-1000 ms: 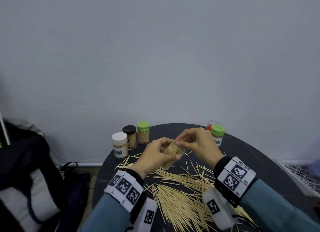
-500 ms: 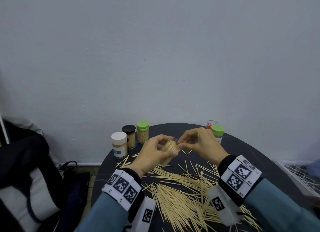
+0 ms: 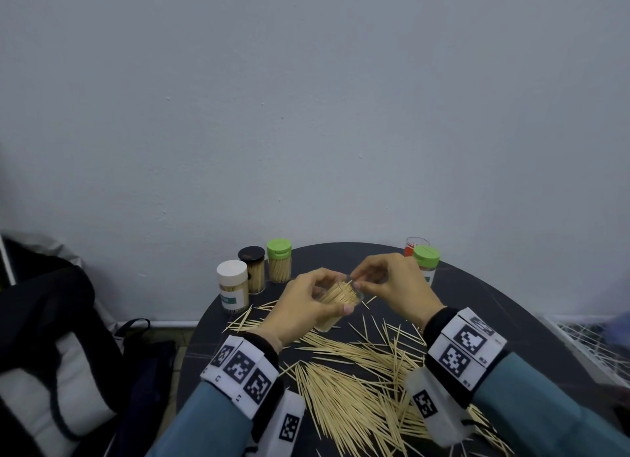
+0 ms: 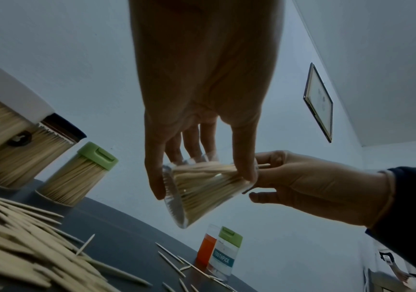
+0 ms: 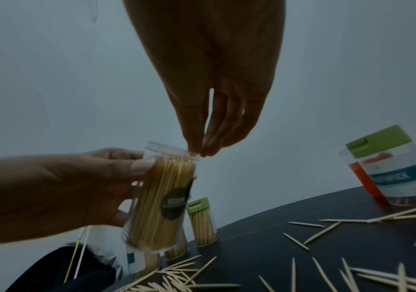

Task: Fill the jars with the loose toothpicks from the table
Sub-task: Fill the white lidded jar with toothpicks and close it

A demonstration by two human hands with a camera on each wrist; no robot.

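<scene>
I am holding an open clear jar [image 3: 335,301] off the bench [image 3: 484,306] in my left hand [image 3: 303,311], tilted toward my right side, with thumb and fingers wrapping its wall; this grip is clamped on the jar. The jar is packed nearly full of toothpicks, and a round dark label is showing on its side in the right wrist view [image 5: 174,203]. My right hand [image 3: 392,282] is sitting at the jar's mouth, its fingertips [image 5: 202,150] drawn together in a pinch at the rim. In the left wrist view a thin toothpick [image 4: 264,165] is sticking out between those fingers, so that grip is closing on it.

The loose toothpicks [image 3: 344,388] are lying in a wide heap on the dark round bench, just under and between my wrists, with scattered ones spreading toward the far edge. At the far left of the bench three lidded jars are standing close together: a white-lidded jar [image 3: 233,286], a black-lidded jar [image 3: 253,269] and a green-lidded jar [image 3: 279,260], all filled. At the far right, another green-lidded jar [image 3: 426,260] with a teal label is standing in front of an orange-labelled jar [image 3: 414,245]. A dark bag [image 3: 51,337] is sitting off the bench on my left.
</scene>
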